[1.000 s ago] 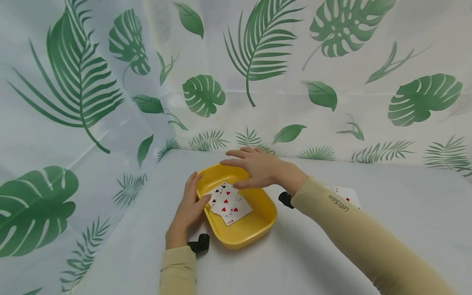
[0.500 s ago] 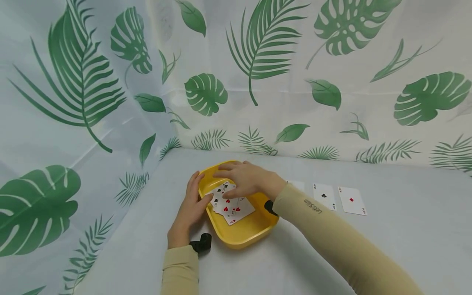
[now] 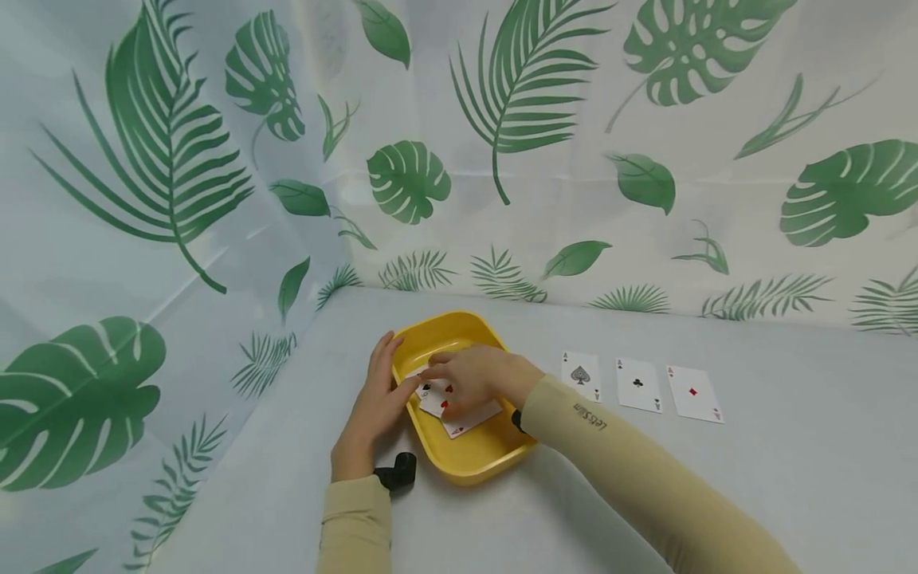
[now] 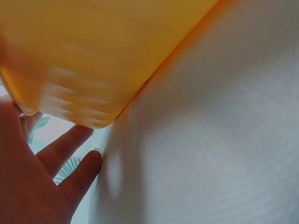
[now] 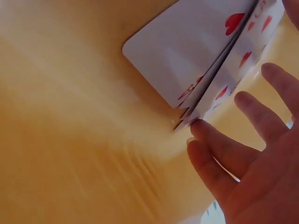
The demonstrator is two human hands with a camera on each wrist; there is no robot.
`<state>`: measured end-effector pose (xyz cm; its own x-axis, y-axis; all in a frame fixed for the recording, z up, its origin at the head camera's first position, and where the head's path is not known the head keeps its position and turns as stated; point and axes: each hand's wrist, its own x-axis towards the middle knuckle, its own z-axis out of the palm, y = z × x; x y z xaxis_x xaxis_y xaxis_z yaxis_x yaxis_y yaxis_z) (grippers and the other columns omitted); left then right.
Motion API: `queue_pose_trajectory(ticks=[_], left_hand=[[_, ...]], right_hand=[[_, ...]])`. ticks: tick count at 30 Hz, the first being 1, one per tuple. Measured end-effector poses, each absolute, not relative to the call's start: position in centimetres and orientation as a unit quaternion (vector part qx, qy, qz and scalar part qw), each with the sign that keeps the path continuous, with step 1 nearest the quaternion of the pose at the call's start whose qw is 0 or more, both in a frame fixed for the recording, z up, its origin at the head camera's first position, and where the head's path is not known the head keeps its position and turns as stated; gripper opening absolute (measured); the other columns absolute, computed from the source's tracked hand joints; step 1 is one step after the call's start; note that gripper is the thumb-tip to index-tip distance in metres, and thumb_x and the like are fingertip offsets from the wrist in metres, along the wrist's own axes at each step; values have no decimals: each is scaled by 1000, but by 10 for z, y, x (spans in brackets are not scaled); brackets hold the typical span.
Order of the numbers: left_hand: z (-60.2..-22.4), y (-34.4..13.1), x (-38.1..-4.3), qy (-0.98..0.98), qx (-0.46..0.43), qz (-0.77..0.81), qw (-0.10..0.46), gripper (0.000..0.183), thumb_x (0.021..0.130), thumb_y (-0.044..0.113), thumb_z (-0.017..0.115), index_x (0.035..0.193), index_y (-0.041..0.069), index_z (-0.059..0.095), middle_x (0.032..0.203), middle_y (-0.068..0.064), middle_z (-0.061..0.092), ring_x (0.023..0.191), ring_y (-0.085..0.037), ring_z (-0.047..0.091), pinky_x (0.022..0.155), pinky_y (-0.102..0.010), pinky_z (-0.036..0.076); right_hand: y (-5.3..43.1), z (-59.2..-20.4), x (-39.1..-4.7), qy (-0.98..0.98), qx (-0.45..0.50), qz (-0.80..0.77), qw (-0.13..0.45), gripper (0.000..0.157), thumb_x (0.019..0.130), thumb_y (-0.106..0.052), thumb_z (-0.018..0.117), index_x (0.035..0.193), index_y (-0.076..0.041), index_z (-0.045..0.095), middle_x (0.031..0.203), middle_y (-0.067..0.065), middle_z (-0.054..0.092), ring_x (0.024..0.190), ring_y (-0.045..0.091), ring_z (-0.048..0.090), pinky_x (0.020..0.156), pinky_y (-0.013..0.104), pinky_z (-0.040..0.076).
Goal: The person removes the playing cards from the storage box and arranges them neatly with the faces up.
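Three aces (image 3: 638, 395) lie face up in a row to the right of the yellow tub (image 3: 469, 461): the spade (image 3: 582, 375) nearest it, the club (image 3: 637, 383) next, the diamond (image 3: 694, 392) farthest out. Inside the tub, toward its left side, is an overlapping pile (image 5: 163, 51) of cards, hearts showing on top and a black suit at the left. My right hand (image 3: 473, 376) is down in the tub over that pile, its fingers spread apart, one fingertip at the pile's edge; I cannot tell whether my thumb presses the cards. My left hand (image 3: 374, 402) holds the tub's left side, thumb over the rim, fingers outside, two of them splayed near the tub's base. Left of the tub's near end, a black mount (image 3: 403, 472) sits at my left wrist. White cloth (image 3: 272, 478) spreads under the tub, and a leaf-print curtain (image 3: 409, 182) hangs behind it.
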<state>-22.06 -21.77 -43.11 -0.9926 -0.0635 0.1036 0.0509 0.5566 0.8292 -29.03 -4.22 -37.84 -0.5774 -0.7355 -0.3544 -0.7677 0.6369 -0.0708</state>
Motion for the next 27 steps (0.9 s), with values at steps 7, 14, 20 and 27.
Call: queue_pose_trajectory(ticks=[7,14,20,27], left_hand=[[-429,-216,-221,-878,9,-474,63,73,93,24,58,159,19,28,168,1,9,150,-26,21,118,-54,22],[-430,-215,-221,-880,18,-470,63,72,93,23,58,159,20,28,168,1,9,150,-28,21,118,-55,22],[-429,-214,-220,-881,10,-468,60,72,94,23,59,159,19,28,168,1,9,150,-26,21,118,-54,23],[-430,-217,-220,-885,3,-462,64,71,94,22,58,158,17,29,168,-1,9,150,-28,22,118,-55,22]], right_hand=[[-43,-380,-287,886,-429,71,165,74,87,-53,72,153,-35,44,159,-5,38,125,22,56,115,45,32],[-42,-379,-288,883,-435,56,168,65,90,-39,71,151,-35,49,157,-3,41,124,22,56,113,49,33],[-40,-378,-290,885,-434,36,168,64,89,-38,73,149,-33,51,157,-3,41,130,20,52,114,58,28],[-38,-368,-294,889,-432,4,152,67,90,-42,73,151,-31,49,160,-1,37,140,24,44,115,60,24]])
